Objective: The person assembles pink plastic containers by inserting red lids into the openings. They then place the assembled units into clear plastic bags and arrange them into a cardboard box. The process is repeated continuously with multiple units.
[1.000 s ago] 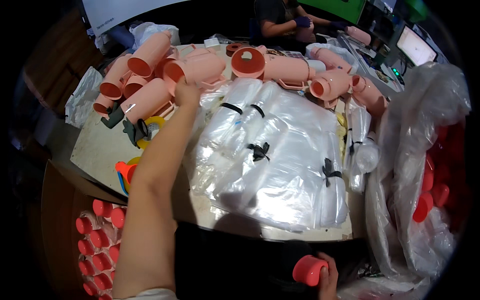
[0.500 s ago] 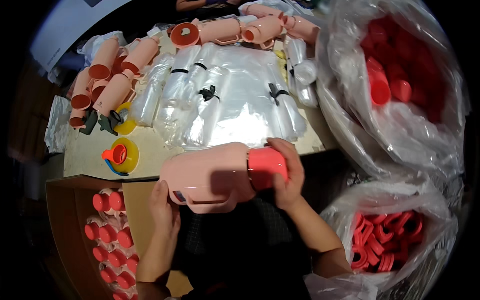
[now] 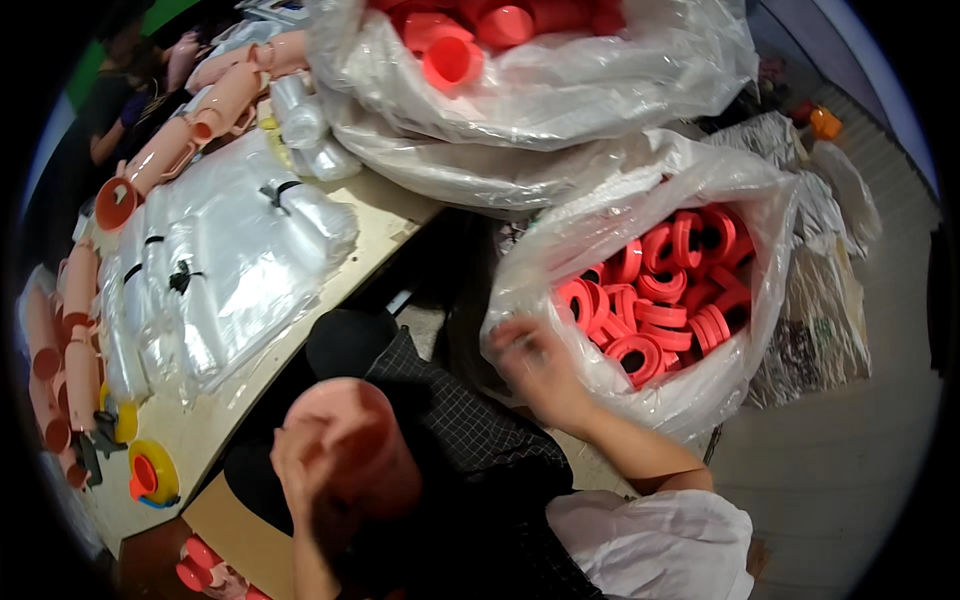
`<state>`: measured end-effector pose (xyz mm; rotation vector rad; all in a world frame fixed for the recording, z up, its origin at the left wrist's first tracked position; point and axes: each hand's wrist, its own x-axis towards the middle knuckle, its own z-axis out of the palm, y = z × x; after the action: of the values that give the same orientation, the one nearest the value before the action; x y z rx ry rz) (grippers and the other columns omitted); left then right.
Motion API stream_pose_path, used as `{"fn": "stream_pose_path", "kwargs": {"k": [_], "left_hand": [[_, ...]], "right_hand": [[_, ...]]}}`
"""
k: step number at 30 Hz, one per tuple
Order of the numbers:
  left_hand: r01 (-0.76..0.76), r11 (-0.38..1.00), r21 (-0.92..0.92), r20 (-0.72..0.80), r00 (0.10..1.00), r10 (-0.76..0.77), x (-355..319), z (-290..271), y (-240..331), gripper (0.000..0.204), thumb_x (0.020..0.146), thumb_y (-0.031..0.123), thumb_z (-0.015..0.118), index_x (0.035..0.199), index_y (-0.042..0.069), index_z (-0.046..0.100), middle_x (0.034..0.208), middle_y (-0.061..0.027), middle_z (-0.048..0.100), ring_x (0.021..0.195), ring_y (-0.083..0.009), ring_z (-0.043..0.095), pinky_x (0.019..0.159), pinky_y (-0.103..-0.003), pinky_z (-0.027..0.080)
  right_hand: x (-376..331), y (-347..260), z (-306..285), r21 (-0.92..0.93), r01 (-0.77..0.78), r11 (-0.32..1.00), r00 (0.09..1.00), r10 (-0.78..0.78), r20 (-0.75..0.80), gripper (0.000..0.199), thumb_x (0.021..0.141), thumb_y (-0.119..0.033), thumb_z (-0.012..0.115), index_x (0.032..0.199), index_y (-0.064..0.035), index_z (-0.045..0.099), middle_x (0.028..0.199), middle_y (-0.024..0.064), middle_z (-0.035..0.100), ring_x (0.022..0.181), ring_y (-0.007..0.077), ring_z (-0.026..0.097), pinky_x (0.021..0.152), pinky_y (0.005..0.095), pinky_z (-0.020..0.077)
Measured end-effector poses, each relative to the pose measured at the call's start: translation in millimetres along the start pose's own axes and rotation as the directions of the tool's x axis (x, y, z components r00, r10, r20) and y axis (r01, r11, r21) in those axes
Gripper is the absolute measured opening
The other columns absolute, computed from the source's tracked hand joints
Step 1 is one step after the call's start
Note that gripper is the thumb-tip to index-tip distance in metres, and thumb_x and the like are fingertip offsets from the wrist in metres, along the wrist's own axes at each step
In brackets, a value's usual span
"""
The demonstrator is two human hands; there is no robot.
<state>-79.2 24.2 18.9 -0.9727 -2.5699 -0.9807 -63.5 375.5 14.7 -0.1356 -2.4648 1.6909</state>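
My left hand (image 3: pixel 303 472) is shut on a pink plastic container (image 3: pixel 355 440), held upright over my lap and blurred by motion. Off to the right, my right hand (image 3: pixel 538 368) rests with spread fingers at the near rim of a clear plastic bag (image 3: pixel 640 190). That bag is full of red ring-shaped caps (image 3: pixel 680 290). No cap shows in this hand.
A larger clear bag of red caps (image 3: pixel 560 70) lies above. The wooden table (image 3: pixel 390 215) carries bundles of clear plastic bags (image 3: pixel 230 270), rows of pink containers (image 3: pixel 190 130) and a yellow tape dispenser (image 3: pixel 150 475). A cardboard box (image 3: pixel 230 530) sits lower left. Another person (image 3: pixel 120 110) works top left.
My view has swung to the right. My right hand has left the red cap on the pink container and moved to the bag of caps. My left hand keeps the container.
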Motion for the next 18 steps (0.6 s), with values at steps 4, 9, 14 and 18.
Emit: {"fn": "stream_pose_path", "kwargs": {"k": [4, 9, 14, 18], "left_hand": [[0.455, 0.641, -0.619, -0.135, 0.742, -0.657, 3, 23, 15, 0.085, 0.071, 0.002, 0.065, 0.151, 0.008, 0.037, 0.146, -0.018, 0.045, 0.131, -0.0361, 0.049, 0.108, -0.043, 0.044], [0.648, 0.642, -0.41, -0.218, 0.614, -0.758, -106, 25, -14, 0.046, 0.096, 0.02, 0.053, 0.14, 0.006, 0.052, 0.141, -0.0174, 0.052, 0.129, -0.0316, 0.052, 0.103, -0.04, 0.046], [0.573, 0.735, -0.361, -0.144, 0.745, -0.652, -119, 8, 14, 0.037, 0.107, 0.033, 0.041, 0.127, 0.012, 0.064, 0.129, -0.0134, 0.061, 0.112, -0.0314, 0.065, 0.096, -0.038, 0.051], [0.568, 0.653, -0.501, 0.121, 0.793, -0.597, -70, -4, -1, 0.03, 0.1, 0.02, 0.057, 0.128, 0.011, 0.061, 0.126, -0.0137, 0.065, 0.114, -0.0322, 0.065, 0.095, -0.041, 0.053]], "right_hand": [[56, 97, -146, -0.326, -0.207, 0.922, 0.85, 0.004, -0.527, 0.01, 0.094, 0.0, 0.053, 0.101, 0.0038, 0.059, 0.083, 0.007, 0.063, 0.07, 0.0106, 0.059, 0.067, 0.027, 0.0497], [77, 249, -95, -0.655, -0.239, 0.716, 0.969, 0.224, -0.108, 0.058, 0.097, -0.034, 0.057, 0.14, 0.0033, 0.042, 0.139, 0.0266, 0.052, 0.127, 0.0334, 0.053, 0.107, 0.0404, 0.0428], [53, 226, -101, -0.413, -0.118, 0.903, 0.991, 0.079, -0.11, 0.045, 0.098, -0.026, 0.057, 0.132, 0.0035, 0.057, 0.13, 0.0209, 0.063, 0.115, 0.0331, 0.062, 0.099, 0.0398, 0.0489], [16, 108, -157, -0.344, 0.17, 0.924, 0.983, -0.183, -0.006, 0.052, 0.093, -0.029, 0.064, 0.134, 0.0017, 0.058, 0.129, 0.0188, 0.063, 0.114, 0.0321, 0.061, 0.096, 0.0397, 0.0494]]}}
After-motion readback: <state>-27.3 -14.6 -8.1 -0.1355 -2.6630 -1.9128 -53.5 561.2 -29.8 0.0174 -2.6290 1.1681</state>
